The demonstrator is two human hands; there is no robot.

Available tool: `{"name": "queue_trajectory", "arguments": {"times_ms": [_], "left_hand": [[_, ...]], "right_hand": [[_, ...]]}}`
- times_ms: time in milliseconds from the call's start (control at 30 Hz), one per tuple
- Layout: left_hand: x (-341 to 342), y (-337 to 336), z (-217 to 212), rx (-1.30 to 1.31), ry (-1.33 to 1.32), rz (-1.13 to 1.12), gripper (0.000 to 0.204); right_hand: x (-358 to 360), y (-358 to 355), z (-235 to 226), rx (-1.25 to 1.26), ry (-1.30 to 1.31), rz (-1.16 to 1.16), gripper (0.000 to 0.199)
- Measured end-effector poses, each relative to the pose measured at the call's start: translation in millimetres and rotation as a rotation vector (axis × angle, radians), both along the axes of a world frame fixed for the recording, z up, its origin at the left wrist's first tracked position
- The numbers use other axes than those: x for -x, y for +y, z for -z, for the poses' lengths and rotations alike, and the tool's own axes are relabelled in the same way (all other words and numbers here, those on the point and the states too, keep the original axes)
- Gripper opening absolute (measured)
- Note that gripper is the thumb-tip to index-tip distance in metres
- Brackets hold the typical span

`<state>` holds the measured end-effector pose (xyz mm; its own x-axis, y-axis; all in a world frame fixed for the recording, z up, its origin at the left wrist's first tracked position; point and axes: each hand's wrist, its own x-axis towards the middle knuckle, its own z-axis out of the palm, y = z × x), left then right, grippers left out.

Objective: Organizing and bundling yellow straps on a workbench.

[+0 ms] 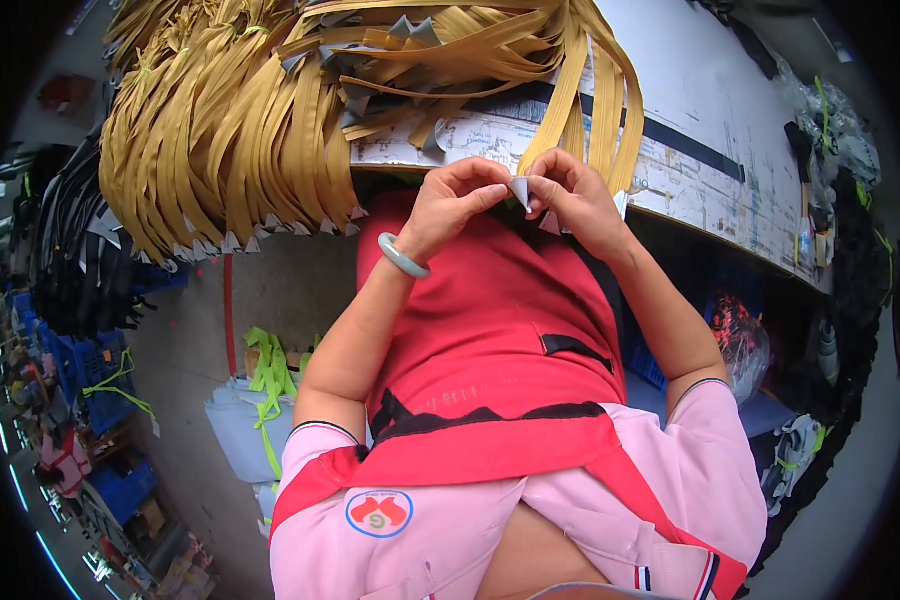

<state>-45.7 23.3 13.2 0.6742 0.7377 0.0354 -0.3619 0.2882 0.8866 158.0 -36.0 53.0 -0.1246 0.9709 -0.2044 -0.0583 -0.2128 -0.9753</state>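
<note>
A long mustard-yellow zipper tape (560,112) hangs over the table's near edge, with a small grey-white tab (519,188) at its lower end. Both hands meet at that tab. My left hand (448,207), below a pale bangle at the wrist, pinches it from the left between thumb and forefinger. From the right, my right hand (582,203) grips the same tab with thumb and curled fingers. More tapes of this kind hang beside my right hand. To the left, a thick bundle of mustard zipper tapes (225,150) drapes over the edge, its ends tipped with pale tabs.
The worn white table (705,110) carries a dark stripe and a loose heap of tapes (440,50). Black tapes (70,250) hang at far left, near blue crates (95,370). Pale folded sheets with green ties (240,430) stand on the floor. Plastic bags (820,110) hang at right.
</note>
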Motion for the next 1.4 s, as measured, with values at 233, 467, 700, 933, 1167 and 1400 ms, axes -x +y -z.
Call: {"name": "queue_trajectory", "arguments": {"times_ms": [233,467,700,933,1167,1400], "left_hand": [[1,1,7,-0.096,0.048,0.017,0.009],[-4,8,-8,0.041,0.041,0.142,0.012],[-3,12,-19,0.024,0.059,0.146,0.014],[-2,3,-20,-0.101,0.161,-0.078,0.010],[-25,-13,-12,-0.766,0.524,-0.559,0.013],[9,10,-31,-0.459,0.418,-0.038,0.017]], "right_hand": [[-2,5,-1,0.030,0.064,-0.115,0.017],[-18,19,-26,0.142,0.090,-0.367,0.014],[-21,26,-20,0.151,0.181,-0.332,0.014],[-11,27,-35,0.074,-0.048,-0.267,0.014],[22,16,1,-0.665,-0.762,0.143,0.015],[12,6,7,-0.317,-0.162,0.098,0.004]]}}
